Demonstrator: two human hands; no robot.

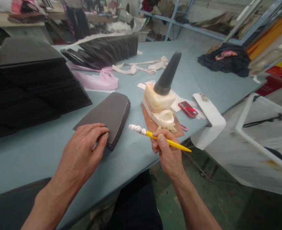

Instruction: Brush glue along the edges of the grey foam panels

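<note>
My right hand (166, 148) grips a glue brush (152, 134) by its pointed yellow handle; the brush end is coated white and points left above the table. My left hand (85, 147) lies at the near edge of a small stack of dark grey tapered sheets (107, 111), with thumb and fingertips closed on the edge of the top sheet. How many sheets it pinches is hidden. Just beyond the brush stands a cream, glue-crusted container (155, 102) with a black cone (168, 75) upright on it. Both rest on a brown board (179, 129).
A tall stack of dark sheets (33, 86) stands at left, with a fanned row of dark pieces (109, 48) behind. Pink cloth strips (100, 80), a red box-like item (188, 109) and dark cloth (224, 62) lie on the blue table (136, 172). A white-framed bin (258, 150) adjoins at right.
</note>
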